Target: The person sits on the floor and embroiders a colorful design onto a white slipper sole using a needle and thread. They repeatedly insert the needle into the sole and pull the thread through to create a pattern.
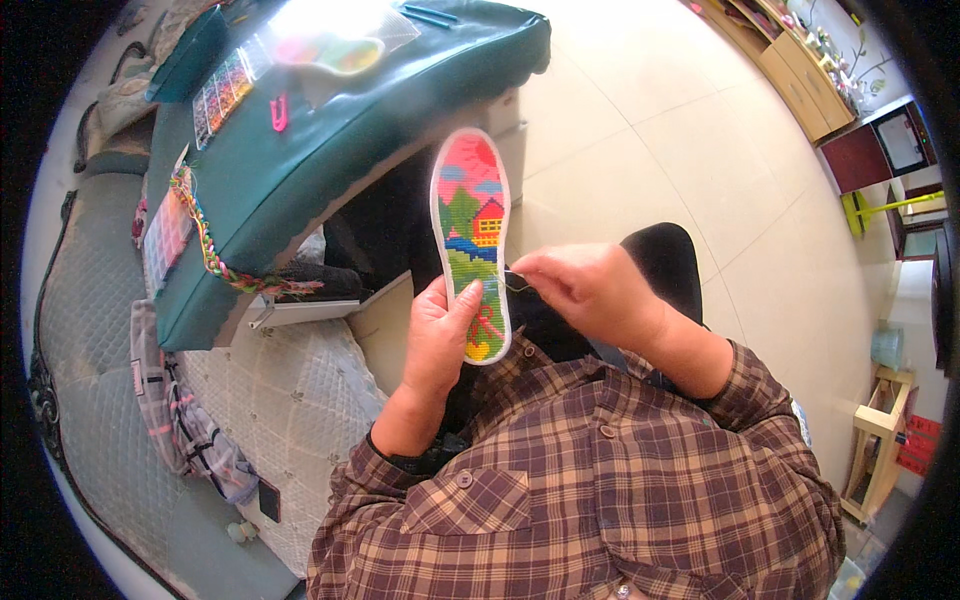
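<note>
An embroidered shoe insole [469,202] with a white edge stands nearly upright before me. Its stitched picture has a red sun, a red and yellow house, trees, blue water and flowers. Around its lower left edge my left hand [444,322] is closed, the thumb lying on the stitched face. My right hand [592,289] pinches a thin needle [513,272] between thumb and forefinger, at the insole's right edge. A greenish thread [516,289] loops between the insole and the right fingertips. Whether the needle's tip is in the fabric, I cannot tell.
The table's green cover [300,172] carries a compartment box of coloured pieces [223,94], a pink clip [279,112] and another patterned insole [330,54] under glare. A braid of coloured threads [206,240] hangs over the edge. A phone [268,501] lies on the quilted sofa [105,337].
</note>
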A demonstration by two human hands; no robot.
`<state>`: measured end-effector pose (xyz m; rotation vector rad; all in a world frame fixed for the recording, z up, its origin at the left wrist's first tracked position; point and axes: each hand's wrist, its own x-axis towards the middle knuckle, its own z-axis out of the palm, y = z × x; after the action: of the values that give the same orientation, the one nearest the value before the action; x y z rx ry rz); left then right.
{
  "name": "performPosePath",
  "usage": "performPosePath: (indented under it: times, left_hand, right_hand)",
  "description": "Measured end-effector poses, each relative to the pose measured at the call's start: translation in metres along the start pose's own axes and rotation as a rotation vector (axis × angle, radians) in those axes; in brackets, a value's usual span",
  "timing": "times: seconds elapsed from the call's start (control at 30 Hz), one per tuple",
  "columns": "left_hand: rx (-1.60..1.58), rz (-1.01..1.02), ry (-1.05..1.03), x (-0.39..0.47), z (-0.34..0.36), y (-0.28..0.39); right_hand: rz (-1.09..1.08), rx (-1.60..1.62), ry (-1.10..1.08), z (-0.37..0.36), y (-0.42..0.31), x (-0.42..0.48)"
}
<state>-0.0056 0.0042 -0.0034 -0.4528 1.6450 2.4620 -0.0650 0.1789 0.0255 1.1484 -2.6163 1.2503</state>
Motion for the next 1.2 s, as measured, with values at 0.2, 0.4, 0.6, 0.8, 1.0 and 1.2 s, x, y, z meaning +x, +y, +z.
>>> performPosePath:
  times: [0.2,0.4,0.6,0.8,1.0,1.2]
  left_hand:
    - [0.016,-0.018,-0.028,-0.001,0.000,-0.002]
    - [0.052,0.011,-0.014,-0.001,0.001,-0.004]
    - [0.070,0.023,-0.029,-0.001,-0.001,-0.005]
    - [0.172,0.021,-0.010,-0.003,-0.001,-0.004]
    - [0.760,0.323,0.057,-0.003,0.003,-0.006]
    - [0.920,0.514,0.032,-0.005,0.013,-0.002]
  right_hand:
    - [-0.016,-0.086,-0.002,0.010,0.001,0.000]
    - [0.001,-0.111,-0.016,0.011,0.001,0.001]
    - [0.009,-0.088,-0.004,0.013,0.002,0.000]
    - [0.003,-0.116,-0.029,0.012,0.001,0.000]
    - [0.001,-0.177,-0.050,0.014,-0.001,0.000]
    - [0.079,-0.171,-0.049,0.023,-0.004,0.001]
